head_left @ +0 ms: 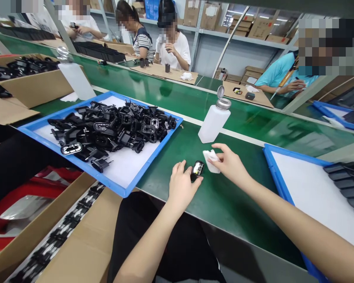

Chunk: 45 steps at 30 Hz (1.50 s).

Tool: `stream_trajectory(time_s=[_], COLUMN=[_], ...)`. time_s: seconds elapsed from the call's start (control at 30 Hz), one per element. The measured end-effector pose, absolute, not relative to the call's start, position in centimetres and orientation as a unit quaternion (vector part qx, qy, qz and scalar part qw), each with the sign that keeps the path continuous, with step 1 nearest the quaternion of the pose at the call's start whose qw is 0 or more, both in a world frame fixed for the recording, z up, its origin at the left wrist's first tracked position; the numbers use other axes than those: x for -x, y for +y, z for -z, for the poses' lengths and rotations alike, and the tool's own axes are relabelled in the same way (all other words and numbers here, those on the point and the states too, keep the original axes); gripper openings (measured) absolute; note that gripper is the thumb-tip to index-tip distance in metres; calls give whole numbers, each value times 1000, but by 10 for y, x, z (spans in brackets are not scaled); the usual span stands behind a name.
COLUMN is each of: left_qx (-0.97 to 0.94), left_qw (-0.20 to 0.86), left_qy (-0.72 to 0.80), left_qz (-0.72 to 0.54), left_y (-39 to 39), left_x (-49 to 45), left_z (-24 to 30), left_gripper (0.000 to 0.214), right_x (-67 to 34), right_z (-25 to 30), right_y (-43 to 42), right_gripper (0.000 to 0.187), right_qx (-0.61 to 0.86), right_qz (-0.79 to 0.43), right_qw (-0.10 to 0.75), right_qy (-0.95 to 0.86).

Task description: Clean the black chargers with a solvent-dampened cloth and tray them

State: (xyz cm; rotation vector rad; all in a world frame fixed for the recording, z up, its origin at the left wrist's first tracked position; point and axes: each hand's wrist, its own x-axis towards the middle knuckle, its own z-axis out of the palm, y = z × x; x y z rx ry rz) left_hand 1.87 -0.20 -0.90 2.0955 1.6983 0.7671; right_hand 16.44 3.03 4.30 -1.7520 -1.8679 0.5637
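My left hand [181, 185] is closed round a small black plug housing [198, 169] low over the green bench; its open face shows electronic parts inside. A folded white cloth [211, 161] is pinched between the thumb and fingers of my right hand [230, 163], just right of the housing and apart from it. Behind the right hand stands a white dispenser bottle [214, 122] with its metal lid flipped up. To the left, a blue-rimmed tray [149, 165] bears a heap of black plug housings [118, 125], several with their open faces upward.
At right lies another blue tray [279, 184] with black parts along its far side. A second bottle [76, 76] and a cardboard box [44, 86] of black parts stand at left. Below is an open carton [76, 239]. Several co-workers sit across the green bench [242, 204].
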Motion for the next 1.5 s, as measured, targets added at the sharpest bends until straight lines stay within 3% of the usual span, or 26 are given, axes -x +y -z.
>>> stream_trajectory(time_s=[0.2,0.37,0.53,0.87,1.03,1.1,1.3,1.5], left_qx=[-737,-736,-739,-748,-739,-735,-737,-741], left_qw=[166,175,189,197,198,198,197,198], left_qy=[594,598,594,583,585,587,588,592], left_qz=[-276,-266,-254,-248,-270,-276,-269,-247], left_y=[-1,-2,-2,-1,-1,-1,-1,-1], left_x=[-18,-20,-17,-16,-17,-17,-18,-19], left_z=[9,7,4,4,5,6,5,3], left_gripper=[32,34,33,36,31,31,31,31], right_x=[-140,-138,-135,-171,-169,-168,-165,-166], right_z=[-26,-10,-5,-10,-20,-26,-21,-4], right_y=[23,10,-4,-1,21,28,18,-7], right_gripper=[47,44,43,40,35,37,38,44], right_qx=[560,470,401,332,510,549,504,465], right_qz=[-47,19,-1,26,-178,-227,-164,-47], right_qw=[209,294,332,234,382,398,310,311], right_qy=[-800,-832,-854,-913,-750,-699,-789,-828])
